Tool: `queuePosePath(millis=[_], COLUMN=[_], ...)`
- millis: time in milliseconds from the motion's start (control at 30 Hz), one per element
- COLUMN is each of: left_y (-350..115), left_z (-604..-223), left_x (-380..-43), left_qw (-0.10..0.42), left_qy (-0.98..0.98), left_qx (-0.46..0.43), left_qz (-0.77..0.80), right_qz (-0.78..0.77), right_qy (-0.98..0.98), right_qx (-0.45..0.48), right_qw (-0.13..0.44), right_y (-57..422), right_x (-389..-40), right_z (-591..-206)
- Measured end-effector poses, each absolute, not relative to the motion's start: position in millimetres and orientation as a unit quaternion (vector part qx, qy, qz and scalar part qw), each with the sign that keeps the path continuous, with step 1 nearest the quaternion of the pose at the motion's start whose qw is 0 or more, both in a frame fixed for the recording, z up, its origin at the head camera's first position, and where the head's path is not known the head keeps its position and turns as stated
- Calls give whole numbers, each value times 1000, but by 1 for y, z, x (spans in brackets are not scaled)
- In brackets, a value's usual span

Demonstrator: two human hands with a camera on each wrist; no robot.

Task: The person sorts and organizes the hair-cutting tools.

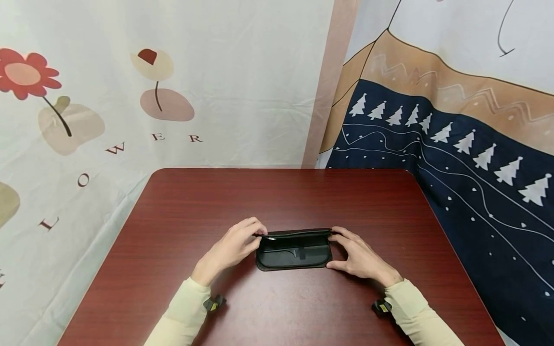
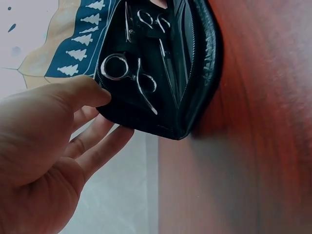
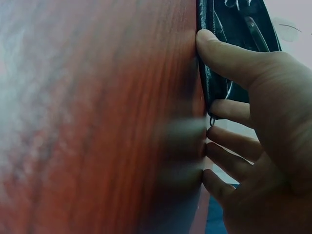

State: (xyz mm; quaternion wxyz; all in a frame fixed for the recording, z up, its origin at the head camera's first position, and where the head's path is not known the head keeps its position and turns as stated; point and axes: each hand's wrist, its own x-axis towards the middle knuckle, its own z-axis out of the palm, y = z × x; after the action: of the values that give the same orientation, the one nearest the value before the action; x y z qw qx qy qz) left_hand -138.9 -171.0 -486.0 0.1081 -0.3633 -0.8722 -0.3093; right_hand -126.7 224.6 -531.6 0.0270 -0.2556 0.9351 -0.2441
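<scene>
A black zippered scissors case (image 1: 277, 262) lies partly unfolded on the table, its far flap raised. My left hand (image 1: 233, 247) pinches the flap's left end, thumb inside and fingers behind, as the left wrist view shows. Inside that flap sit hair scissors (image 2: 138, 76) with silver finger rings, and a second pair of scissors (image 2: 157, 22) above them. At the case's other end, my right hand (image 1: 361, 257) holds the edge, thumb on the near half and index finger at the corner. A small zipper pull (image 3: 212, 121) hangs by those fingers.
The reddish-brown wooden table (image 1: 285, 197) has rounded far corners. Behind it hang a pale flower-printed curtain (image 1: 242, 72) and a navy and tan cloth (image 1: 476, 187) with white trees. Dark cameras (image 1: 214, 302) sit on both wrists.
</scene>
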Motion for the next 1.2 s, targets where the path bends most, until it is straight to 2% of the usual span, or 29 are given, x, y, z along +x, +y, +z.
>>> queuePosePath(millis=[467, 1200], left_y=[-172, -168], left_z=[-501, -521], left_x=[-112, -97], left_qw=[130, 153], left_qy=[-867, -873], left_qx=[-385, -408], left_qz=[-289, -219], right_qz=[-256, -259], right_qy=[934, 934], right_qx=[-246, -244], right_qw=[43, 45], right_y=[230, 226], right_x=[-127, -127], right_z=[-533, -531])
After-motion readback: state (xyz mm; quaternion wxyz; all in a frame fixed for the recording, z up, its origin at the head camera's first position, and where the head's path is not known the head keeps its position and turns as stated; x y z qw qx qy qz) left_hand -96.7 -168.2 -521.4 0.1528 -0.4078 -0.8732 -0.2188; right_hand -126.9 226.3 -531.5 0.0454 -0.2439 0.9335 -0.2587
